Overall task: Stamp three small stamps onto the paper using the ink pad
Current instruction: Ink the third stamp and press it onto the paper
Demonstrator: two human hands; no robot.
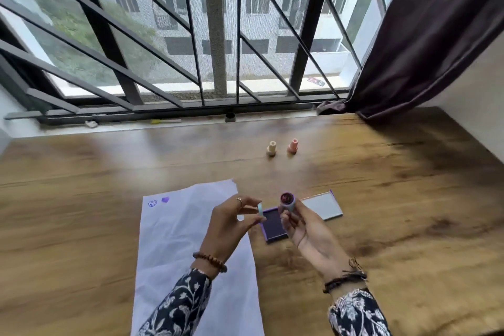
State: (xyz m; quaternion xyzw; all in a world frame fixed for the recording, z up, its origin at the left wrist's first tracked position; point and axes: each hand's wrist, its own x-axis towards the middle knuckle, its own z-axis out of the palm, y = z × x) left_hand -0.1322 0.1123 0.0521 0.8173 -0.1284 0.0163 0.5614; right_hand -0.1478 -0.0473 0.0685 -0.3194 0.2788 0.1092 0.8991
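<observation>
2 purple marks already sit on the paper (pixel 191 240), up at its 11 o'clock corner: a round smiley print (pixel 152 203) and, just beside it at 3 o'clock, a solid blotch (pixel 165 200). By that count, 2 of the 3 stampings look done, though the blotch is too smeared to read as a clean impression.

The third stamp (pixel 287 202) is pinched in the fingers of the right hand (pixel 305 232), raised above the surface with its round face turned up; the face looks dark, likely inked or stained. The left hand (pixel 227 226) holds a small pale blue cap (pixel 260 210) between thumb and fingertips, just beside the stamp, apparently belonging to it.

The ink pad (pixel 272 224) lies open on the wooden surface (pixel 409 199), touching the paper's right edge, its lid (pixel 321 206) folded out toward 2 o'clock. Both hands hover over it.

2 other stamps, a cream stamp (pixel 271 148) and a pink stamp (pixel 292 146), stand upright at 12 o'clock, well apart from the paper.

What remains, I judge, is 1 pressing onto the paper.
</observation>
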